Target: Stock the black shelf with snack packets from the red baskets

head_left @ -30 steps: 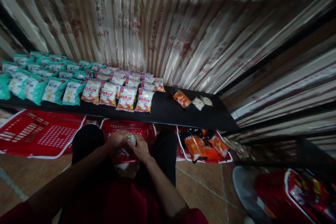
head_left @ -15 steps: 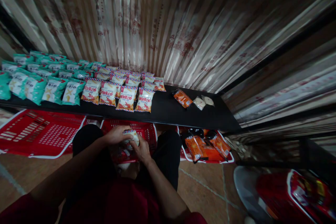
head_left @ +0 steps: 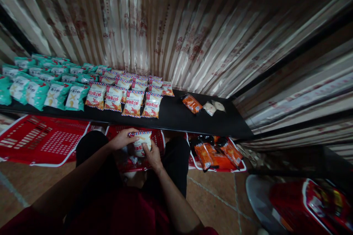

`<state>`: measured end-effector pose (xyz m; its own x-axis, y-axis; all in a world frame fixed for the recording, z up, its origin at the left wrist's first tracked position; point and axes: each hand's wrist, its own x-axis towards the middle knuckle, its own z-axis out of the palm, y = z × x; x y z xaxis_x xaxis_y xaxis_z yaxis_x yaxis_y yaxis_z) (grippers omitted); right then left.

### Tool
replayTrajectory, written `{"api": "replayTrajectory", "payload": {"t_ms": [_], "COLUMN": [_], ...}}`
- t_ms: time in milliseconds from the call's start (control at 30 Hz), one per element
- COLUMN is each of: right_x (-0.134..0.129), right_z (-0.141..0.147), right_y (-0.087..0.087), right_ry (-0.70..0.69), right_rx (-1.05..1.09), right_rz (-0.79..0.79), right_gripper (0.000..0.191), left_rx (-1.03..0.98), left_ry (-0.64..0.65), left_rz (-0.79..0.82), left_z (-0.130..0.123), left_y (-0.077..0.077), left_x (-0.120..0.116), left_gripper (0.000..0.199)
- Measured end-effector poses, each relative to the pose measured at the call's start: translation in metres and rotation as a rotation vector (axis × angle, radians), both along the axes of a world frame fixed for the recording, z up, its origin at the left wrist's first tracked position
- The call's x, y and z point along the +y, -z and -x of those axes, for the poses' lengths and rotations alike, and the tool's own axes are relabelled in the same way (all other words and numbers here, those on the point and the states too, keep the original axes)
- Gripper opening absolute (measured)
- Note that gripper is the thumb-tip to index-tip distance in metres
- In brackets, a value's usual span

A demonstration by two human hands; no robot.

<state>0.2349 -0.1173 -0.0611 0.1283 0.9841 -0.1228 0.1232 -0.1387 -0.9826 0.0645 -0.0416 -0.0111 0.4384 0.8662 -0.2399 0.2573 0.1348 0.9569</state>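
Snack packet (head_left: 141,140), largely covered earlier, now shows me its printed front above the red basket (head_left: 158,136); my left hand (head_left: 123,139) clasps its upper-left corner, my right hand (head_left: 153,156) its lower right.

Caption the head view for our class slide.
Left hand and right hand hold a snack bag over a red basket.

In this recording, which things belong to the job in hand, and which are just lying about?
Job in hand:
White plastic snack bag with a striped edge, held by left hand and right hand
Red plastic basket beneath it, probably
Matching striped-edge bags on the long black shelf, probably

Apparently just lying about:
Teal-and-white plastic bags
Orange-and-black plastic packaging on the shelf
Two pale plastic packets
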Motion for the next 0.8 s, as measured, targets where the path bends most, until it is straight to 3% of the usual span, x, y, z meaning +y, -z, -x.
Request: {"api": "replayTrajectory", "payload": {"t_ms": [267,467,800], "right_x": [0.001,0.002,0.012], "right_z": [-0.001,-0.007,-0.020], "right_y": [-0.011,-0.017,-0.019], "right_ry": [0.036,0.087,0.184], "right_rx": [0.131,0.191,0.332], "right_rz": [-0.018,0.032,0.060], "right_gripper": [0.046,0.051,0.055], "left_rx": [-0.204,-0.391,-0.363], "left_ry": [-0.264,-0.177,-0.139], "left_rz": [0.123,0.216,0.254], "left_z": [-0.018,-0.033,-0.049], "left_y": [0.002,0.005,0.014], "left_x": [-0.011,-0.020,-0.025], "left_gripper": [0.066,0.054,0.060]}}
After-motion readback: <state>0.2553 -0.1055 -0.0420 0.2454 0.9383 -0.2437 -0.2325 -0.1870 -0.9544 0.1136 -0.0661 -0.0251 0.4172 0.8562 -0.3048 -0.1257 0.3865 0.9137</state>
